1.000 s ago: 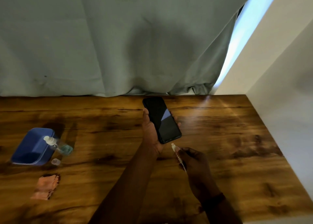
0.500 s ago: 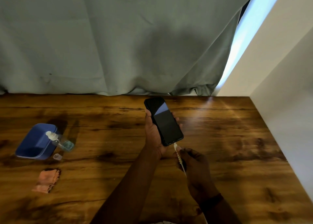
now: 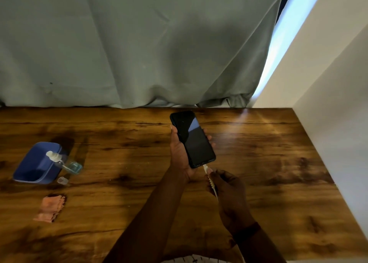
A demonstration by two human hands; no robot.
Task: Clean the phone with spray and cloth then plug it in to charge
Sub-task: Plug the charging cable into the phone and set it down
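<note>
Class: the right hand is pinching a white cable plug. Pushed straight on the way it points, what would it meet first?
The right hand aims the plug at the phone, so it would meet the phone's bottom edge; the tip looks already at the port.

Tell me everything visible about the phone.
The phone is a slim black slab with rounded corners and a glossy, dark, unlit screen facing up, catching a pale reflection. It is held above the wooden table, tilted, top end away. The left hand cradles its sides; the right hand holds a white cable at its bottom edge.
</note>
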